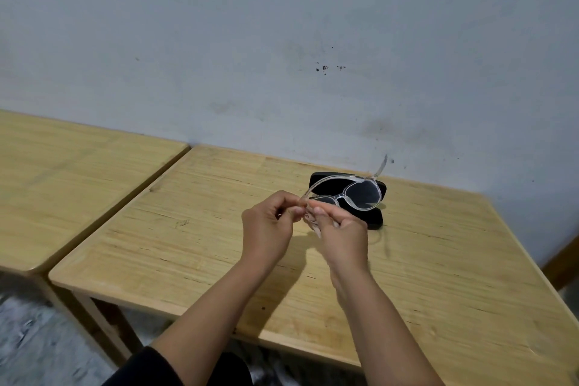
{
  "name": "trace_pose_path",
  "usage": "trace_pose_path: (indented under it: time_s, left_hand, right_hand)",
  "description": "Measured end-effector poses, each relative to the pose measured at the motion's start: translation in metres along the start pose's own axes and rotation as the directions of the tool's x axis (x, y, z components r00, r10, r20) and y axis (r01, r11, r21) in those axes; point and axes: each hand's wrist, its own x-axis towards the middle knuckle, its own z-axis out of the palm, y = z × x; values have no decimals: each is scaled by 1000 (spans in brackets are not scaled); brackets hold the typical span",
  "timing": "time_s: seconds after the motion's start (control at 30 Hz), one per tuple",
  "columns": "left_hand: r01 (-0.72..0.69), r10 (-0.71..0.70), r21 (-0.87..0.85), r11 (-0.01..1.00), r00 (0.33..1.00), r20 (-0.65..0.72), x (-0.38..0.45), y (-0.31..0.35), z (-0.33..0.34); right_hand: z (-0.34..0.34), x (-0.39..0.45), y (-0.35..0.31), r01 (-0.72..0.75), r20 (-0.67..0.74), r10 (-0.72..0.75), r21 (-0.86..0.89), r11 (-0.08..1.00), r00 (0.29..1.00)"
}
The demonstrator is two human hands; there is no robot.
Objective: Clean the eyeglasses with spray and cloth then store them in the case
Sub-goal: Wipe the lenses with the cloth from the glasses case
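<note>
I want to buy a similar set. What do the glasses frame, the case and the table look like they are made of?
The clear-framed eyeglasses look like glossy transparent plastic: the black case shows through the rims. The black oblong eyeglass case lying open behind the hands looks matte, perhaps fabric or faux leather; too dark to tell. The light wooden table shows grain lines and joined strips, with a smooth, low-sheen finish.

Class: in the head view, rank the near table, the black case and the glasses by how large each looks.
1. Near table
2. and 3. Case and glasses: similar, and the glasses, held nearer the camera, cover much of the case, so unranked.
</note>
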Motion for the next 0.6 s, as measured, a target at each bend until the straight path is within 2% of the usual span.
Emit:
trace_pose_path:
  time_s: [0.2, 0.3, 0.43, 0.6]
  left_hand:
    - [18, -17, 17, 1000, 999, -41, 10, -3, -21]
    - [22, -19, 31, 999, 997, -77, 14, -4, -34]
    - [41, -27, 61, 997, 977, -212, 22, -9, -70]
    - [-1, 58, 166, 986, 939, -338, 25, -25, -125]
  right_hand:
    - [-3, -7, -11, -40, 240, 75, -150, 988, 968]
    - [3, -13, -9, -36, 223, 65, -131, 991, 973]
    - [5, -17, -2, -90, 149, 109, -133, 987, 983]
    - [6, -21, 11, -161, 154, 178, -115, 980, 972]
